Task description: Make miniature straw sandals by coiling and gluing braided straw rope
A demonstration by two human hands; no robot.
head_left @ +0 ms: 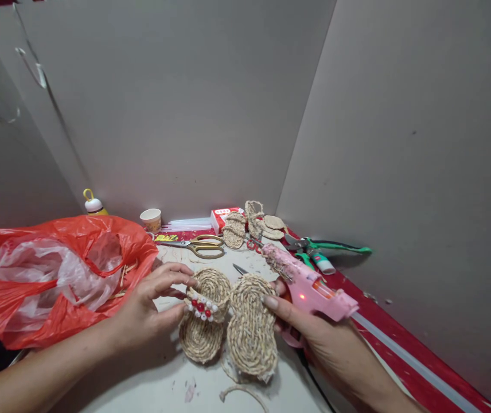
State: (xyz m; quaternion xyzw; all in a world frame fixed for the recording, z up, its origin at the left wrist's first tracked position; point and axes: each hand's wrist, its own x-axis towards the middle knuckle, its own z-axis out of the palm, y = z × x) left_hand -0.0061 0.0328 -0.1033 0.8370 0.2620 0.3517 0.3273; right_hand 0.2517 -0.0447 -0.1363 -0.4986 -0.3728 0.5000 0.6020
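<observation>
Two hands (159,298) (314,332), slippers (205,338) (252,327) and glue gun (303,281) in grip; red bag (131,229) beside, scissors (206,246) beyond

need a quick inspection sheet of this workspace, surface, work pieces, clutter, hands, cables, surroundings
Surface: pale table, smudged near the front
Work pieces: beaded strap across one woven sole; plain woven sole; pink glue gun, light glowing
Clutter: red bag, paper cup, scissors, green-handled shears
Left hand: at the beaded strap
Right hand: thumb on plain woven sole, glue gun alongside
Cables: black cord below glue gun
Surroundings: grey panels; other people, nothing seen
</observation>
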